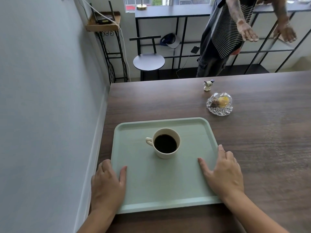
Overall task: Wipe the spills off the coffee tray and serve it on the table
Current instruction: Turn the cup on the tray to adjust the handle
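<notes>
The tray (159, 182) sits on the tabletop (260, 140) squarely between the hands — left hand (107, 184) and right hand (223, 174) each gripping a side rim — cup (165, 143) centred, equally near both.

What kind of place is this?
Probably a small café or an office lounge; I can't tell which. A window counter on a black metal frame has a round stool by it, and a cup of black coffee sits on a green tray on a dark wood table.
</notes>
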{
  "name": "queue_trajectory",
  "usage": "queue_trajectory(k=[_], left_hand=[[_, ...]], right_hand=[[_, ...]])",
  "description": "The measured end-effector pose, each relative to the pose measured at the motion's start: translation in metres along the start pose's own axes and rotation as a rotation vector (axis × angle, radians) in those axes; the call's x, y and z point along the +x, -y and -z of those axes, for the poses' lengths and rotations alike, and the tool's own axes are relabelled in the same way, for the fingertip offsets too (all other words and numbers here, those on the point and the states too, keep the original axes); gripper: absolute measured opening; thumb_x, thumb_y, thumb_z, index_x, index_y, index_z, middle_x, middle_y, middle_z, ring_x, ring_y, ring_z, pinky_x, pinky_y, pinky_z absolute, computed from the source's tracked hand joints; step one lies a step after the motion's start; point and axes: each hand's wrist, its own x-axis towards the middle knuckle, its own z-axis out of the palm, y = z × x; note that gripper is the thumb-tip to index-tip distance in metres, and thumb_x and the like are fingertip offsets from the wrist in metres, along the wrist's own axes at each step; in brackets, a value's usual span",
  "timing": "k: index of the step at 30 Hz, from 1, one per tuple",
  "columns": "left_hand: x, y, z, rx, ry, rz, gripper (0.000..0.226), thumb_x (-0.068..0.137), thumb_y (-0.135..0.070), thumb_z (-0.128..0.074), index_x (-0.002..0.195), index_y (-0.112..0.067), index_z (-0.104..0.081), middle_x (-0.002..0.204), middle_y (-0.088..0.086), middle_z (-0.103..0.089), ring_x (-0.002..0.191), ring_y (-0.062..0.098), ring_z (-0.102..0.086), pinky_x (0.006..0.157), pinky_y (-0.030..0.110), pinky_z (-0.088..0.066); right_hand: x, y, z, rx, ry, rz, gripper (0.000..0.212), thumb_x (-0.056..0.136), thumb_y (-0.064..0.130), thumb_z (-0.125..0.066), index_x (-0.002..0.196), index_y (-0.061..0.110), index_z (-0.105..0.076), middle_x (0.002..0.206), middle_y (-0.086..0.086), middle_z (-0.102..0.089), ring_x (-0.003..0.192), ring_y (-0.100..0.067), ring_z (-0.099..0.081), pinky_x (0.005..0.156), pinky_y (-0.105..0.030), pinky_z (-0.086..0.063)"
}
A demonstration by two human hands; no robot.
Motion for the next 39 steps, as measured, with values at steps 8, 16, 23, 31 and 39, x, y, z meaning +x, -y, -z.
queue_trajectory(k=[8, 16, 23, 31, 39], left_hand=[[-0.015, -0.05, 0.023, -0.17, 0.026, -0.179, 0.066, 0.088, -0.052, -0.044, 0.137, -0.01, -0.032, 0.128, 0.006, -0.039, 0.116, 0.022, -0.042, 0.102, 0.041, -0.04], [-0.015, -0.123, -0.005, -0.57, 0.195, -0.115, 0.088, 0.078, -0.059, -0.059, 0.147, -0.021, -0.017, 0.134, -0.007, -0.034, 0.127, 0.008, -0.04, 0.106, 0.034, -0.041], [-0.011, -0.124, -0.012, -0.551, 0.197, -0.099, 0.109, 0.07, -0.068, -0.065, 0.151, -0.022, -0.007, 0.142, -0.009, -0.03, 0.133, 0.006, -0.031, 0.109, 0.026, -0.034], [-0.003, -0.127, -0.014, -0.525, 0.202, -0.073, 0.114, 0.064, -0.066, -0.07, 0.149, -0.021, -0.011, 0.133, -0.008, -0.036, 0.128, 0.007, -0.035, 0.106, 0.026, -0.037], [0.022, -0.128, -0.011, -0.503, 0.248, -0.068, 0.112, 0.051, -0.075, -0.07, 0.141, -0.021, -0.029, 0.125, -0.009, -0.045, 0.118, 0.007, -0.045, 0.099, 0.031, -0.046]], right_hand=[[0.01, 0.019, 0.024, 0.188, -0.011, 0.157, 0.071, 0.088, 0.055, -0.053, 0.142, 0.009, -0.044, 0.128, -0.01, -0.045, 0.116, -0.027, -0.041, 0.102, -0.043, -0.04], [0.043, 0.108, 0.043, 0.935, 0.554, 0.186, 0.024, 0.103, 0.037, -0.042, 0.115, 0.036, -0.062, 0.113, 0.019, -0.064, 0.097, 0.023, -0.054, 0.085, 0.0, -0.039], [0.042, 0.115, 0.041, 1.008, 0.584, 0.168, 0.025, 0.104, 0.036, -0.039, 0.095, 0.035, -0.062, 0.097, 0.017, -0.067, 0.086, 0.016, -0.059, 0.073, 0.001, -0.039], [0.041, 0.114, 0.038, 1.05, 0.589, 0.167, 0.036, 0.103, 0.043, -0.036, 0.107, 0.022, -0.066, 0.103, 0.005, -0.07, 0.096, -0.001, -0.063, 0.08, -0.008, -0.044], [0.029, 0.106, 0.036, 1.08, 0.508, 0.14, 0.038, 0.104, 0.045, -0.033, 0.104, 0.025, -0.066, 0.103, 0.004, -0.069, 0.102, -0.01, -0.063, 0.091, -0.03, -0.048]])
